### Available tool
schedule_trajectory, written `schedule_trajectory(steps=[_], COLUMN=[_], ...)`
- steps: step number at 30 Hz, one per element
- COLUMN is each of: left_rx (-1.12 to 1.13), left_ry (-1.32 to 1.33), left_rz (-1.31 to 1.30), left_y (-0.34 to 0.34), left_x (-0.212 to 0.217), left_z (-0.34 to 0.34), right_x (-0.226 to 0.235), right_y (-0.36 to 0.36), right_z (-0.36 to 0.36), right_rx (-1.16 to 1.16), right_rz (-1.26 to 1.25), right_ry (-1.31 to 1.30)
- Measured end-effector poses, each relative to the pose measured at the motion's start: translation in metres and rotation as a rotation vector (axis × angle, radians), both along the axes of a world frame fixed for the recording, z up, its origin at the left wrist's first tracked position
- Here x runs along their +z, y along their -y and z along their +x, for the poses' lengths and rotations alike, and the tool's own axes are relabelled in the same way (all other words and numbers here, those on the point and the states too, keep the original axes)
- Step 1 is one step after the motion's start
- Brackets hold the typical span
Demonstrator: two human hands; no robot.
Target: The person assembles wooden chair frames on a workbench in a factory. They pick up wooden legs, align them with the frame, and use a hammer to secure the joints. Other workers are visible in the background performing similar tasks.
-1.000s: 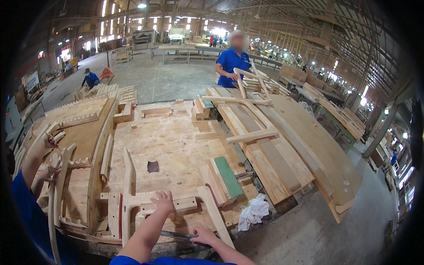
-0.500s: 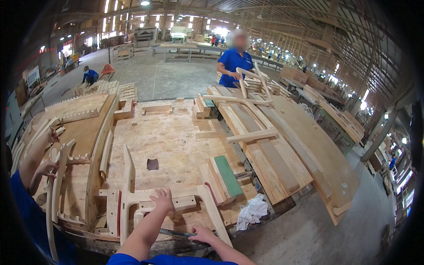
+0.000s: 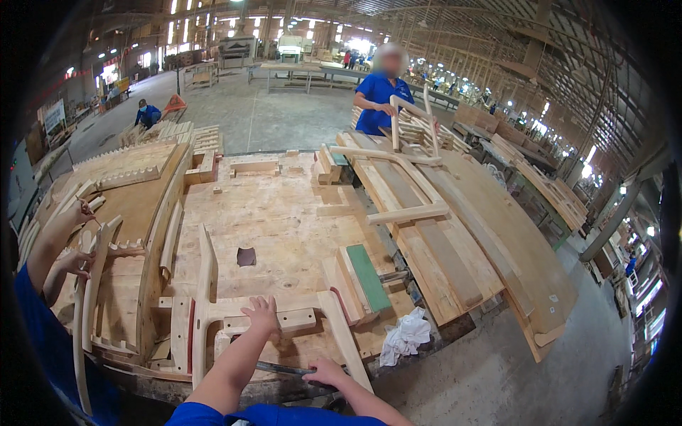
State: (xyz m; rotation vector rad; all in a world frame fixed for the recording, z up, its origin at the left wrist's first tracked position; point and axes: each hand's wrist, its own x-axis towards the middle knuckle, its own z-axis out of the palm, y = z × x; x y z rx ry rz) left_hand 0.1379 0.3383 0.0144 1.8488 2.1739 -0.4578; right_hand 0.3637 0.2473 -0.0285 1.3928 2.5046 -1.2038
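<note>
A pale wooden frame (image 3: pixel 209 273) with two legs and a crossrail lies on the plywood bench top (image 3: pixel 280 234) right before me. My left hand (image 3: pixel 261 314) rests on its crossrail with the fingers spread. At the bench's near edge my right hand (image 3: pixel 325 372) is closed round the end of a dark metal bar (image 3: pixel 280 368). Against the frame's left side stands a wooden block with a red-lined edge (image 3: pixel 182 334). Beside its right leg sits a green-topped wooden block (image 3: pixel 368 278). A drilled wooden strip (image 3: pixel 298 319) lies just below the crossrail.
A brown sandpaper piece (image 3: pixel 246 256) lies mid-bench, and a crumpled white cloth (image 3: pixel 406 336) at its right edge. Another wooden frame (image 3: pixel 408 213) rests on boards to the right. A co-worker (image 3: pixel 383 99) handles a frame beyond; another person's hands (image 3: pixel 74 263) hold curved pieces at left.
Both my hands stay in nearly the same places on the frame and the bar. The far co-worker's frame has tilted more upright, and the view has shifted slightly.
</note>
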Motion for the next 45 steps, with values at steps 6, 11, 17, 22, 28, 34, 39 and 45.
schedule_trajectory(steps=[6,11,17,22,28,34,39,45], left_rx=[-0.002,-0.089,0.204,0.770,0.836,0.862,0.856,0.867], left_ry=[0.033,0.427,0.662,0.611,0.535,0.469,0.473,0.487], left_rz=[0.009,-0.017,0.884,0.906,0.255,0.353,0.344,0.338], left_y=[-0.001,0.010,0.162,0.302,0.365,0.364,0.362,0.364], left_x=[0.005,0.032,0.063,0.023,-0.021,-0.026,-0.022,-0.030], left_z=[0.003,-0.045,-0.097,-0.147,-0.124,-0.111,-0.114,-0.116], right_x=[-0.001,0.012,0.015,0.023,0.040,0.129,0.053,0.064], right_y=[0.001,0.006,0.022,0.052,0.041,0.012,0.018,-0.003], right_z=[0.000,-0.012,-0.008,-0.010,-0.028,-0.096,-0.104,-0.105], right_rx=[-0.013,0.065,-0.043,-0.094,-0.201,-0.146,-0.358,-0.581], right_rz=[0.032,0.148,0.077,-0.011,-0.216,-0.158,-0.149,-0.363], right_ry=[0.003,0.012,0.109,0.083,-0.435,-1.081,-0.852,-0.981])
